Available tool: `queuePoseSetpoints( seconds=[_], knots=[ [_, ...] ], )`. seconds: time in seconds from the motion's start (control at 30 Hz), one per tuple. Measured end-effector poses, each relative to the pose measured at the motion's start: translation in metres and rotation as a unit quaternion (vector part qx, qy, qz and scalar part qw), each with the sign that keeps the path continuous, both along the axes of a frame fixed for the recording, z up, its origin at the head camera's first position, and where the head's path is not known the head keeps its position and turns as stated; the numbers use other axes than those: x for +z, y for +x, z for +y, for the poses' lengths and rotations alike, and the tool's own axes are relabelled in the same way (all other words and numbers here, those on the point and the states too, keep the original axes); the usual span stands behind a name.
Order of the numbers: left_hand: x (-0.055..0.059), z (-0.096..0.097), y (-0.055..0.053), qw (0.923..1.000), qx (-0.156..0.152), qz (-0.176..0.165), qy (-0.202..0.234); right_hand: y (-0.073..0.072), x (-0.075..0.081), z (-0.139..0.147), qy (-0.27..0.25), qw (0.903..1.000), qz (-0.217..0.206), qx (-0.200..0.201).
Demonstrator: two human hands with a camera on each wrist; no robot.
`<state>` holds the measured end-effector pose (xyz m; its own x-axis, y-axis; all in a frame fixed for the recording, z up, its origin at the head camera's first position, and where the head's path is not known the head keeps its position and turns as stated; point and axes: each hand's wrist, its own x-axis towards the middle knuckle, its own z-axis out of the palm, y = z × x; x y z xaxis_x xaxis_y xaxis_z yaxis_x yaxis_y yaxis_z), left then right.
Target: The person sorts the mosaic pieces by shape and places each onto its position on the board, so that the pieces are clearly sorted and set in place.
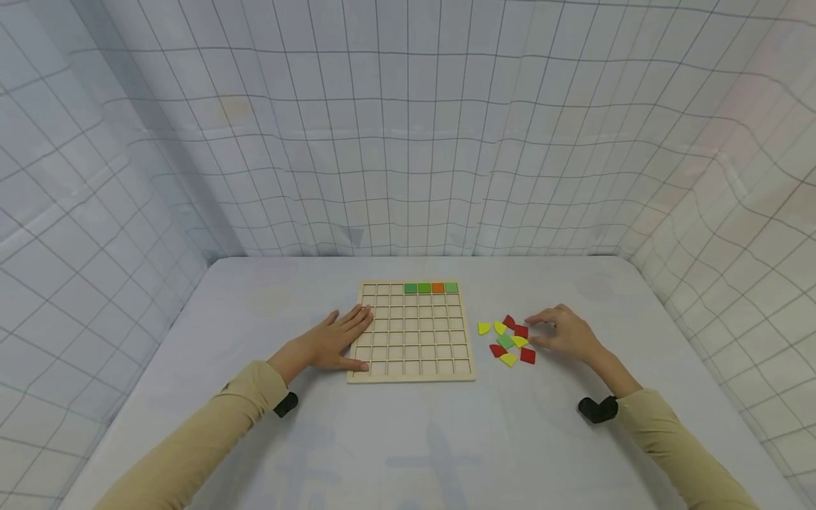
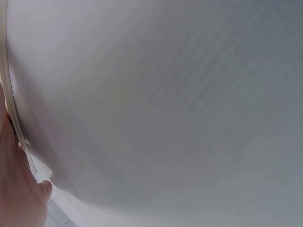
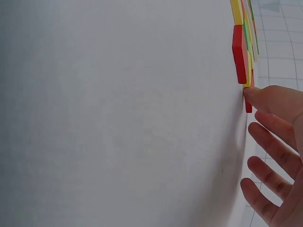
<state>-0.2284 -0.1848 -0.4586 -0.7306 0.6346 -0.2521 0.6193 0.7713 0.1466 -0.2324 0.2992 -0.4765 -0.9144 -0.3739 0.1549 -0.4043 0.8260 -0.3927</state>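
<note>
Loose tiles [image 1: 506, 341], small and flat, lie clustered on the white table [image 1: 542, 446], just right of the wooden grid board [image 1: 411, 380]. Right hand [image 1: 564, 333] at the cluster's right side; thumb and index finger stand apart, both aimed at the pieces. Right wrist view: thumb tip overlaps a red tile [image 3: 249, 109]; whether it touches cannot be told. Cluster mixes red pieces [image 1: 498, 350], yellow pieces [image 1: 484, 328] with one rounded edge, and a green piece [image 1: 506, 341] near the middle; several touch.

Left hand [image 1: 331, 342] lies palm down across the board's left edge, fingers straight, thumb spread away toward the near left corner. Farthest row of the board holds four set-in tiles [image 1: 424, 288] at its right end: two greens, orange, pale green.

Tan sleeves [image 1: 210, 432] on both forearms, dark devices [image 1: 598, 410] at the wrists. Behind the table hangs white cloth [image 1: 408, 156] with dark grid lines.
</note>
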Motion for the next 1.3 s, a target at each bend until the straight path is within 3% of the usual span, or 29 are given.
queuePoseSetpoints(
  seconds=[0.9,1.3],
  knots=[
    [-0.002,-0.001,-0.001,1.0000,0.000,0.001,0.008,-0.004,-0.002,-0.009,0.018,0.9997,0.019,-0.003],
    [-0.002,-0.001,-0.001,0.9999,-0.003,-0.003,0.014,-0.011,0.008,-0.012,0.040,0.9989,-0.008,-0.024]
  ],
)
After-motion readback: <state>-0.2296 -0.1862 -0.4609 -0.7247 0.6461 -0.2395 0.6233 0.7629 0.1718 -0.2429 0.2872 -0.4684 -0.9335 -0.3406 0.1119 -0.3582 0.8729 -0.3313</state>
